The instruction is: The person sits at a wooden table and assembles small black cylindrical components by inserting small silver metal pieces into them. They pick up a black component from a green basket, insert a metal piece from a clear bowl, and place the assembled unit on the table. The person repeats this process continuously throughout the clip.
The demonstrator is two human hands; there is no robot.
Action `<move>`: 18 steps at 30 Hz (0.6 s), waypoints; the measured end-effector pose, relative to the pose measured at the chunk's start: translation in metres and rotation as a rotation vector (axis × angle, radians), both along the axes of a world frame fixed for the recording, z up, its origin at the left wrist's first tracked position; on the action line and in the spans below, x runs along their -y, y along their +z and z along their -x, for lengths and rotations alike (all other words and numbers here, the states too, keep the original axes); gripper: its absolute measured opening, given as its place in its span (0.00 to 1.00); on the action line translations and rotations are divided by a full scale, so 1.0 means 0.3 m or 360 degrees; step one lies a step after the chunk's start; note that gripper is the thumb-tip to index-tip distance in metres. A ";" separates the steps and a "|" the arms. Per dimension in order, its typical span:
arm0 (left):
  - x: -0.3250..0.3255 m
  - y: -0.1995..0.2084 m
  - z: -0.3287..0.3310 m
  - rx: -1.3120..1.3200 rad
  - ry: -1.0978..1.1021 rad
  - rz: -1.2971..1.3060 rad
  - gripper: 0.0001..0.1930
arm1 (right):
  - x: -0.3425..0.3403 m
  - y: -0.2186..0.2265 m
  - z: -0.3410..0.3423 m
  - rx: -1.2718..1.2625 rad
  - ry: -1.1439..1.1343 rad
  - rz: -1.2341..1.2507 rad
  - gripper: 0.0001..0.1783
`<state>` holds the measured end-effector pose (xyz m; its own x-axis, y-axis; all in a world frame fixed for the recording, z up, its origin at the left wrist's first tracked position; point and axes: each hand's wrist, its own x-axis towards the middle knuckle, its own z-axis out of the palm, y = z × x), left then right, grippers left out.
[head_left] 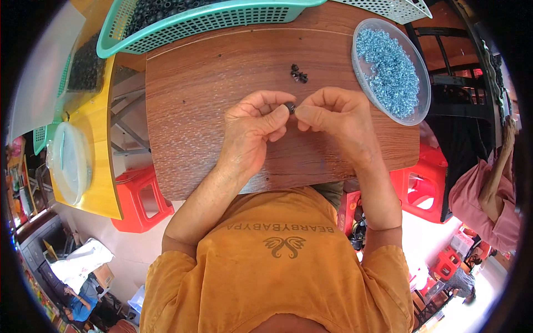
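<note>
Left hand (pixel 249 126) pinched small round black plastic-looking piece (pixel 290 106); right hand (pixel 343 119) narrow against it, hold unclear. Two-handed fingerwork; next move seemingly needed steadiness.

Darker wood-grain streaks run through the reddish-brown surface (pixel 189 111), where a small piece (pixel 291 107) and scattered bits (pixel 300 76) toward 12 o'clock are black. At 11 o'clock a teal-green lattice basket (pixel 222 25) carries black parts (pixel 158 10), at 1 a white basket (pixel 400 10) is hole-patterned, and at 2 a clear tub (pixel 425 86) holds translucent light-blue pieces (pixel 391 69). The second surface (pixel 104 166) at 9 is yellow, the stools (pixel 129 194) toward 3 and 8 red, and the shirt (pixel 277 283) at 6 mustard-orange with a brownish winged print (pixel 284 245)
</note>
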<state>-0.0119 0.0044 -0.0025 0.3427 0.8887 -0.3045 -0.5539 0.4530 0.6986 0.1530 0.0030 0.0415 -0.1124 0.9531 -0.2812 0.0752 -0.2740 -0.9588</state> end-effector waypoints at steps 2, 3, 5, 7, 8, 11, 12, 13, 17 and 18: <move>-0.001 -0.001 0.002 0.0005 -0.0027 0.0001 0.08 | -0.007 -0.001 -0.008 -0.0019 0.0053 0.0116 0.10; 0.001 0.000 0.004 -0.0036 -0.0027 -0.0008 0.08 | -0.011 -0.001 -0.010 -0.0026 0.0061 0.0136 0.11; 0.006 0.007 0.007 -0.0117 -0.0027 -0.0025 0.07 | -0.017 -0.001 -0.012 -0.0040 0.0076 0.0174 0.11; 0.010 0.016 0.000 -0.0177 -0.0004 -0.0053 0.07 | -0.019 -0.004 -0.006 -0.0002 0.0062 0.0157 0.10; 0.011 0.018 -0.006 -0.0207 0.0008 -0.0067 0.07 | -0.019 -0.007 -0.005 0.0018 0.0056 0.0148 0.10; 0.011 0.014 -0.015 -0.0216 0.0037 -0.0007 0.08 | -0.018 -0.033 -0.007 0.0220 0.0069 0.0037 0.11; 0.010 0.006 -0.010 -0.0123 0.0002 -0.0003 0.07 | -0.016 -0.040 -0.006 0.0225 0.0045 0.0043 0.12; 0.006 -0.008 0.001 -0.0030 -0.0033 0.0001 0.07 | -0.014 -0.046 -0.005 0.0230 0.0020 0.0050 0.12; -0.013 -0.046 0.003 0.0357 -0.0015 0.0192 0.08 | 0.016 -0.076 0.019 0.0140 -0.0197 -0.0246 0.08; -0.015 -0.046 0.004 0.0389 0.0028 0.0232 0.08 | 0.027 -0.088 0.024 0.0229 -0.0243 -0.0416 0.06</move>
<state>-0.0131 0.0088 -0.0164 0.4067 0.8480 -0.3398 -0.7066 0.5277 0.4713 0.1459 -0.0052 0.0151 0.0601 0.9978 -0.0274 0.1918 -0.0385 -0.9807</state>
